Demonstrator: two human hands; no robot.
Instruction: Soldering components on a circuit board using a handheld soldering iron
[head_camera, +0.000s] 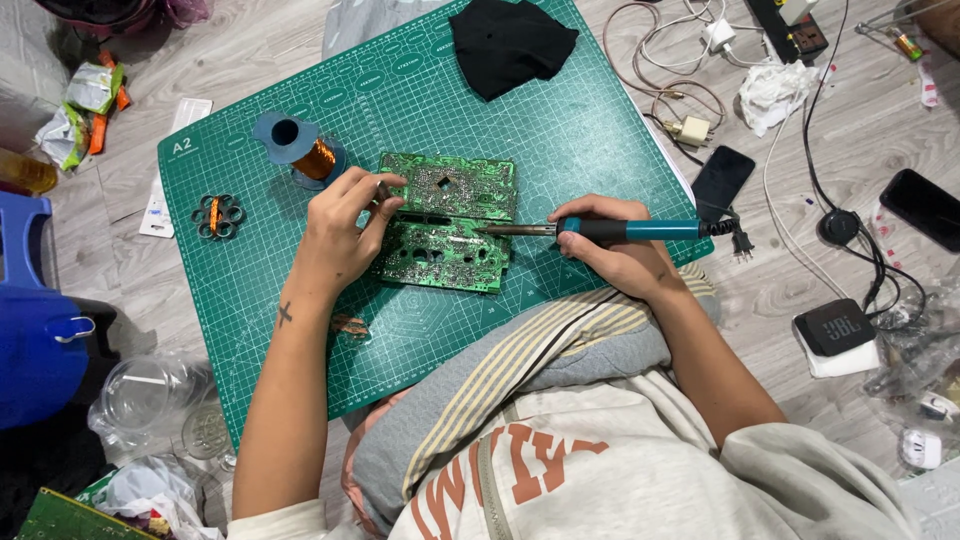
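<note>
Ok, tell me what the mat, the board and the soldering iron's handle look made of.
Mat: matte green vinyl or rubber, by its printed white grid. Board: rigid green laminate speckled with shiny solder. Soldering iron: teal handle, probably plastic with a black rubbery grip; metal shaft.

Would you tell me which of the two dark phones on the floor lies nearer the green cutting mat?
The dark phone right beside the green cutting mat's right edge, near the soldering iron's plug; the other phone lies far right, well away from the mat.

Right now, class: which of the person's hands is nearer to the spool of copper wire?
Left. The left hand rests on the green circuit board's left edge, just below and beside the copper wire spool. The right hand holds the soldering iron across the board, farther away.
</note>
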